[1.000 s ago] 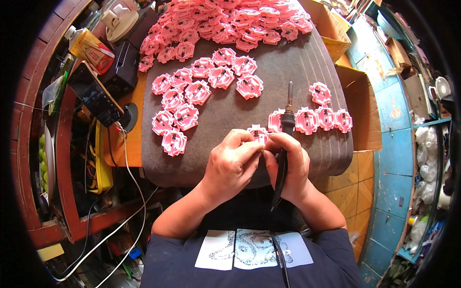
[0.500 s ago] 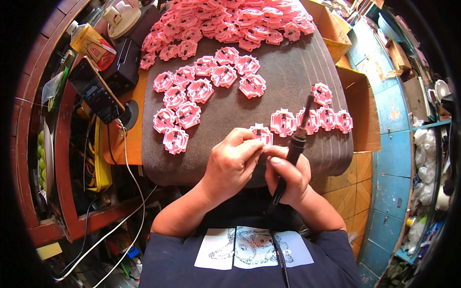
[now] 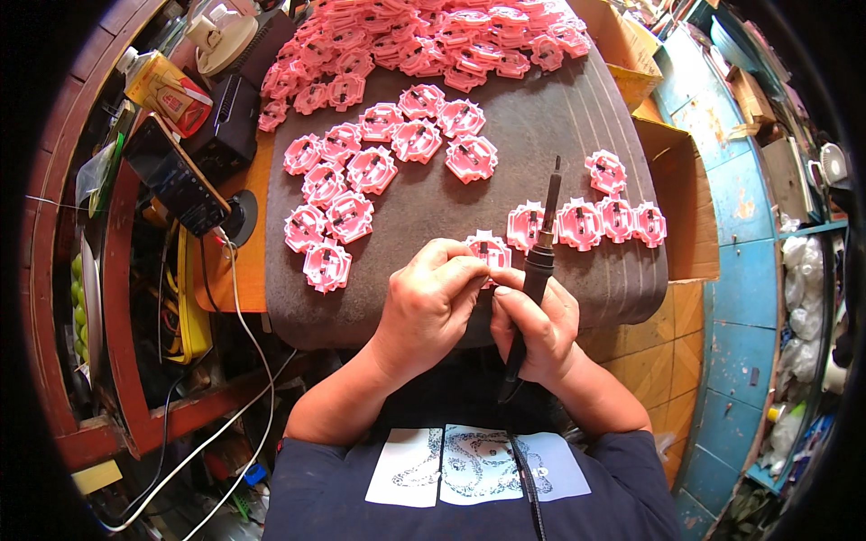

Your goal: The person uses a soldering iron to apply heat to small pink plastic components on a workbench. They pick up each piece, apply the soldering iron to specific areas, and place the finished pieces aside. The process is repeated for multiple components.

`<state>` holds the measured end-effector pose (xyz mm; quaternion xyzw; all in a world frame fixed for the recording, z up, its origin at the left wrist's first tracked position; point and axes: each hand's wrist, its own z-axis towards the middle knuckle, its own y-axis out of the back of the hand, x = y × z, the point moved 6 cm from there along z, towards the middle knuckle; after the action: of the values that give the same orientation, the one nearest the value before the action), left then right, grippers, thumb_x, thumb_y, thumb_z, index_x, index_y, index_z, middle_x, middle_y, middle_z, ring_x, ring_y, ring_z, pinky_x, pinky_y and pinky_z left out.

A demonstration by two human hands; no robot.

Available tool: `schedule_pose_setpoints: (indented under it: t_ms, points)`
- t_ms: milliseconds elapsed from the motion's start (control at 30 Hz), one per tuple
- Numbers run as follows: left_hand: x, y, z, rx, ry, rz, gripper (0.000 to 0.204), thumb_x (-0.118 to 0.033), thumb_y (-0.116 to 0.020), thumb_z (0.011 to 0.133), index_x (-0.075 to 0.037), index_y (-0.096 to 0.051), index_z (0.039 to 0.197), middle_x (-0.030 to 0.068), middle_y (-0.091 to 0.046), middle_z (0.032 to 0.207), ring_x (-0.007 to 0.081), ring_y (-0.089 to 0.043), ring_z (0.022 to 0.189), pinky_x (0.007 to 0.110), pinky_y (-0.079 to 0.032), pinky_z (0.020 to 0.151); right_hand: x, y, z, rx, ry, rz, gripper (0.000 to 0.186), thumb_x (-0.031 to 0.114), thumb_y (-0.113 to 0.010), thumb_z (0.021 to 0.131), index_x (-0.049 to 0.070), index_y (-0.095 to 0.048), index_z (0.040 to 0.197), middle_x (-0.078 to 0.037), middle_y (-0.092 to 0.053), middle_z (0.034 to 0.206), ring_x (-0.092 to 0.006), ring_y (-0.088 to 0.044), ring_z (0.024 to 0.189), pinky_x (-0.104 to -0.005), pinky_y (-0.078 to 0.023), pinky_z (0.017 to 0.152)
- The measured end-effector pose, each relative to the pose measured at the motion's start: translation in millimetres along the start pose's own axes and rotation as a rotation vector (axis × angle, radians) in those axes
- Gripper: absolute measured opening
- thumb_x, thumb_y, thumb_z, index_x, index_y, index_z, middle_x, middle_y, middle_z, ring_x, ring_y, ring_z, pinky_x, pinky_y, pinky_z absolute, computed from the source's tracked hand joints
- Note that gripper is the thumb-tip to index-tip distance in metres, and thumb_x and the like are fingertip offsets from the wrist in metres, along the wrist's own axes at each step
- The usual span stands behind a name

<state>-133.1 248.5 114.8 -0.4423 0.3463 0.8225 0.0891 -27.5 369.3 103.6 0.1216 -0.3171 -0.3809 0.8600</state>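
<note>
My right hand (image 3: 539, 329) grips a black soldering iron (image 3: 538, 263), its metal tip pointing up and away over the table and its cord running down over my shirt. Thumb and fingertips of that hand are pinched together close to those of my left hand (image 3: 431, 302). The left hand is closed in a pinch too; whatever is between its fingertips is too small to make out. Just beyond the fingertips lies a pink plastic part (image 3: 488, 248) with a dark piece in its middle, partly hidden by the fingers. Behind the iron sits another such part (image 3: 524, 225).
A row of pink parts (image 3: 579, 224) lies to the right, a loose group (image 3: 372, 169) to the left. A large pile (image 3: 433, 41) covers the table's far end. A phone (image 3: 176, 176) stands at the left, with a white cable (image 3: 242, 307). Cardboard boxes (image 3: 678, 203) stand at the right.
The soldering iron has swung left, its tip now pointing more straight ahead. My right hand has tilted slightly with it, and my left hand stays almost in place.
</note>
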Motion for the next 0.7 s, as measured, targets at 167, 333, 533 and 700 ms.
schedule_pose_setpoints:
  t_ms: [167,333,533,700]
  points:
    - [-0.4,-1.0,-1.0,-0.013,0.004,0.018,0.02,0.008,-0.075,0.086,-0.001,-0.075,0.104,0.0161,-0.07,0.104,0.0313,-0.073,0.091,0.038,-0.06,0.077,0.4,-0.9,1.3,0.003,0.0,-0.022,0.055,0.003,-0.076,0.081,0.004,-0.061,0.134,-0.023,-0.071,0.12,-0.0398,-0.074,0.093,-0.047,-0.062,0.076]
    - [-2.5,-1.7,0.4,-0.018,-0.006,0.045,0.02,0.007,-0.074,0.087,-0.002,-0.075,0.104,0.0165,-0.07,0.105,0.0319,-0.074,0.09,0.038,-0.06,0.076,0.4,0.0,4.6,0.005,0.001,-0.028,0.059,0.002,-0.078,0.077,0.003,-0.061,0.133,-0.022,-0.072,0.118,-0.0386,-0.074,0.087,-0.0454,-0.061,0.072]
    - [-4.9,-3.4,0.8,-0.017,-0.035,0.097,0.019,0.006,-0.074,0.087,-0.003,-0.074,0.103,0.0154,-0.07,0.103,0.0313,-0.074,0.086,0.038,-0.06,0.075,3.9,26.2,2.2,-0.05,0.003,0.038,0.039,0.007,-0.072,0.094,0.0,-0.057,0.13,-0.023,-0.074,0.107,-0.0331,-0.074,0.082,-0.043,-0.06,0.071]
    - [-6.7,-3.3,-0.9,-0.024,-0.053,0.128,0.018,0.006,-0.075,0.087,-0.003,-0.074,0.103,0.0139,-0.069,0.102,0.0306,-0.073,0.085,0.038,-0.059,0.074,11.4,55.0,-6.8,-0.021,-0.011,0.025,0.061,0.045,-0.068,0.104,-0.003,-0.056,0.141,-0.019,-0.075,0.1,-0.033,-0.073,0.081,-0.0447,-0.058,0.069]
